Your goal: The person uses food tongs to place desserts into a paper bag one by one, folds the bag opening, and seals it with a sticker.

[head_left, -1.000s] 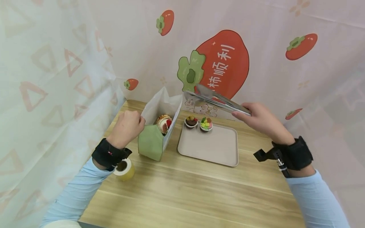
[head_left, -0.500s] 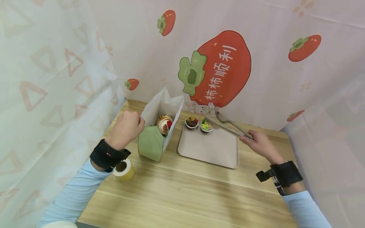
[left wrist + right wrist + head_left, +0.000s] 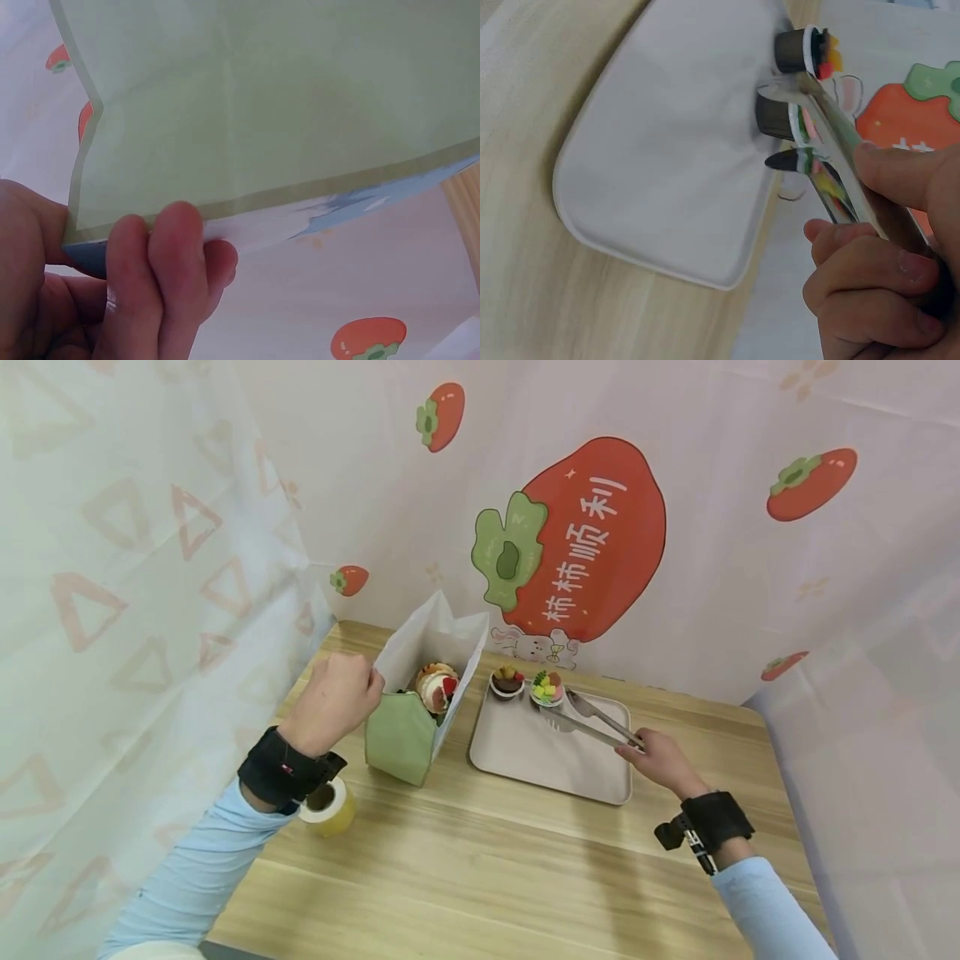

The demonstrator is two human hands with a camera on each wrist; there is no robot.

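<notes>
Near the counter's far edge (image 3: 450, 877), my right hand (image 3: 663, 764) grips silver metal tongs (image 3: 594, 732), tips either side of the fruit-topped, dark-cupped dessert (image 3: 547, 688). Pick-up step, seemingly; squeeze next. Left hand (image 3: 330, 703) pinches green paper bag (image 3: 400, 739).

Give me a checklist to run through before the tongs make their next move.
1. Left hand pinching the edge of the green bag: ok.
2. Bag mouth open: ok.
3. Right hand gripping the tongs: ok.
4. Fruit-topped cup between the tong tips: ok, one on either side in the right wrist view.
5. Tips pressed firmly on that cup: cannot tell.
6. Space in the bag beside the cream-topped dessert: cannot tell, partly hidden.
</notes>
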